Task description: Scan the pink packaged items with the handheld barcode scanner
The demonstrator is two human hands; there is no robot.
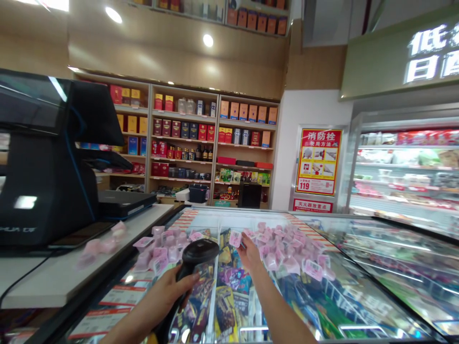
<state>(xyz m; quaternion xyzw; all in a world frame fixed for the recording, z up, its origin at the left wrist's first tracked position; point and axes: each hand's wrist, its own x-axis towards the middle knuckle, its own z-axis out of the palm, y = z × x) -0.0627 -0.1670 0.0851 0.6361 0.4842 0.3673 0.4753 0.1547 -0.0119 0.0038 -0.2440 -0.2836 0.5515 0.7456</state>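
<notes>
My left hand (175, 291) is wrapped round the handle of a black barcode scanner (201, 251), its head tilted toward the right. In my right hand (248, 253) a small pink jelly cup (235, 238) is pinched, its barcode label facing me and the scanner. Many similar cups lie on the glass freezer lid: a heap of pink cups (287, 246) to the right of my right hand, and another group of cups (163, 246) beyond the scanner at left. What fills the cups cannot be made out clearly.
Under the glass lie colourful frozen packages (229, 279). A counter (43, 282) at left carries a black till (46, 181) and a few blurred pink cups (103, 246). Shelves of boxes (182, 129) line the back wall. A lit cooler (405, 167) stands at right.
</notes>
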